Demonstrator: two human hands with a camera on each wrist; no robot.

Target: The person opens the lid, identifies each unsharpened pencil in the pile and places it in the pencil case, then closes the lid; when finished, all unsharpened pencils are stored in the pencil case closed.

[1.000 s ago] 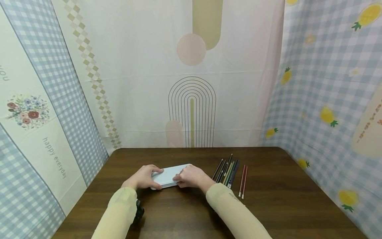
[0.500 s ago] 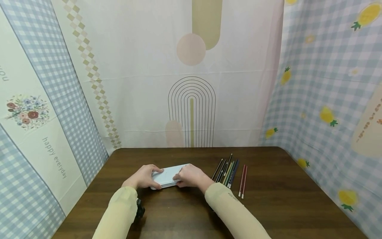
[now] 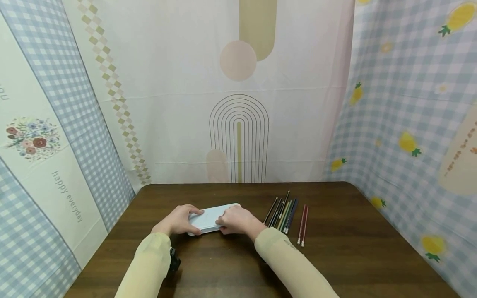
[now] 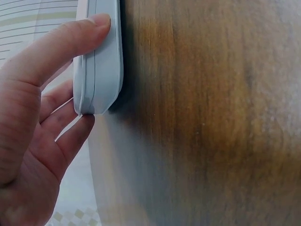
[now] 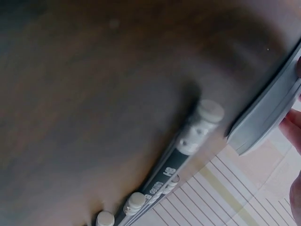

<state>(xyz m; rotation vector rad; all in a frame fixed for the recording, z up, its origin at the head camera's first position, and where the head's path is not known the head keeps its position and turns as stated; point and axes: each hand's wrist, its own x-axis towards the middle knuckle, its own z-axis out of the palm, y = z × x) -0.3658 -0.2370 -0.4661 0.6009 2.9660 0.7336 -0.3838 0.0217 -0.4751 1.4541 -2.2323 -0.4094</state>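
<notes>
A flat pale-blue pencil case (image 3: 210,217) with its lid closed lies on the brown table. My left hand (image 3: 178,219) grips its left end, with the thumb on the near side and the fingers around the far side. In the left wrist view, the thumb of that hand (image 4: 28,127) presses the side of the case (image 4: 107,61), which has a seam along it. My right hand (image 3: 238,219) holds the case's right part with curled fingers and covers that corner. Only some fingertips (image 5: 294,129) of it show beside the case (image 5: 263,117) in the right wrist view.
Several dark and green pencils (image 3: 285,215) lie in a loose group just right of my right hand. Further right are two red pencils (image 3: 302,223). Close to the right wrist camera is a dark pencil (image 5: 169,172) with a white eraser. Printed cloths (image 3: 179,103) surround the table.
</notes>
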